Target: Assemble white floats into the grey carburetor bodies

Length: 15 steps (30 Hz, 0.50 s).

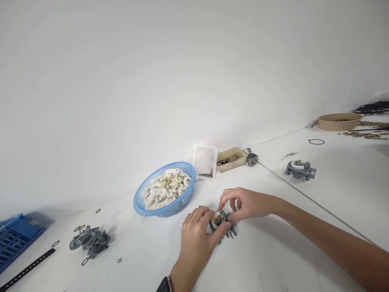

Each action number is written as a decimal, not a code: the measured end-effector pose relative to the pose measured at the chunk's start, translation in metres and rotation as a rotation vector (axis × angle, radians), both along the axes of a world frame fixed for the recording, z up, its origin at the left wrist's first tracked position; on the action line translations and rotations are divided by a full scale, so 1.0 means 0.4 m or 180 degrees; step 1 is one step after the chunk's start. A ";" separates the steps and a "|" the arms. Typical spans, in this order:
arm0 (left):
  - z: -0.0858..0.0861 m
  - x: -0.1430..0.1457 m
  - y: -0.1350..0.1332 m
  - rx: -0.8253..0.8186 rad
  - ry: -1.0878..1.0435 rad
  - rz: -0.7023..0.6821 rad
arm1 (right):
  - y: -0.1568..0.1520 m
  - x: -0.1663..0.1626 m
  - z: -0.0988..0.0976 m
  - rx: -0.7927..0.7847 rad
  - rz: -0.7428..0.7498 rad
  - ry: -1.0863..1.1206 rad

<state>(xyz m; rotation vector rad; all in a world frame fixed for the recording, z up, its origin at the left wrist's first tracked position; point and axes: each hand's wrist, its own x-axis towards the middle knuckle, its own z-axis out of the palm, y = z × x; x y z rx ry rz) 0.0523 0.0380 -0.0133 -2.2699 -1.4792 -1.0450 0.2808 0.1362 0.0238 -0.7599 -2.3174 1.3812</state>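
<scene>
A small grey metal carburetor body (223, 225) with a white part in its open top sits on the white table, low in the middle. My left hand (197, 238) grips its left side, fingers wrapped round it. My right hand (243, 204) comes in from the right and pinches at the top of the same part with thumb and fingers. A blue plastic basket (165, 189) full of white curved floats stands just behind my hands.
Another grey carburetor body (90, 240) lies at the left among black O-rings, a third (300, 168) at the right. Behind the basket are a white tray (205, 162) and a beige tray (231, 158). A thin rod (313, 200) crosses the right. A blue crate (15, 237) sits far left.
</scene>
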 end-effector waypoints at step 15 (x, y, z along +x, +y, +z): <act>0.007 -0.004 0.002 0.0011 0.0024 -0.0103 | -0.017 -0.009 0.001 0.0488 -0.0092 -0.0023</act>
